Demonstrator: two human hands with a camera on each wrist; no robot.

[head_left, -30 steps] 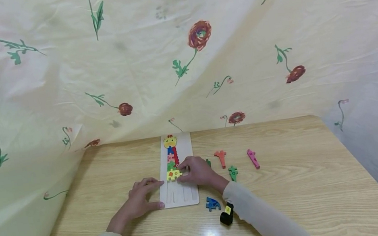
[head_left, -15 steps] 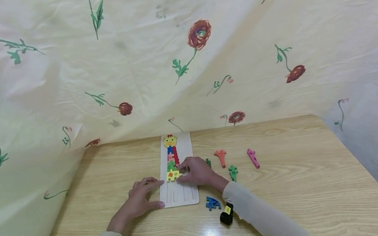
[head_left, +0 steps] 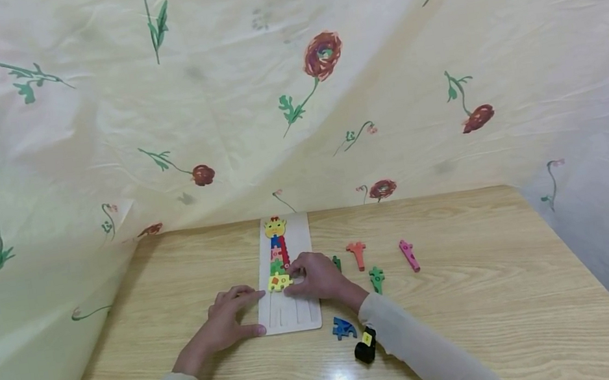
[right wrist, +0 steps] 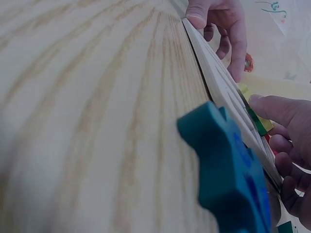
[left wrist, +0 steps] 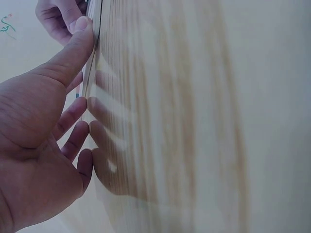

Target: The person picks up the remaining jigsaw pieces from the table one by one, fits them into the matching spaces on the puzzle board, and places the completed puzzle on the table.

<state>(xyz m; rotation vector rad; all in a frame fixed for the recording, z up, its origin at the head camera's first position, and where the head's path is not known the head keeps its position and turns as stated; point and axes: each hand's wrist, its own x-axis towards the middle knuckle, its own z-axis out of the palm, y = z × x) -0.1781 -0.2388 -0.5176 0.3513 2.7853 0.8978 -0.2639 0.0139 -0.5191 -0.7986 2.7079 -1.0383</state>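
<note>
Head view: giraffe head (head_left: pixel 275 228) and neck pieces (head_left: pixel 277 265) lie on the board (head_left: pixel 298 240), whose edge the left hand (head_left: pixel 225 323) touches with loosely extended fingers, while the right hand (head_left: pixel 319 276) pinches the yellow piece (head_left: pixel 279 283) below them; five loose pieces (head_left: pixel 377 277) apparently remain to be placed.

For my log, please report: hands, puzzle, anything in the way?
Left hand touching board. Right hand pinching yellow piece. Puzzle partly built. Loose pieces off board, apparently not blocking.
</note>
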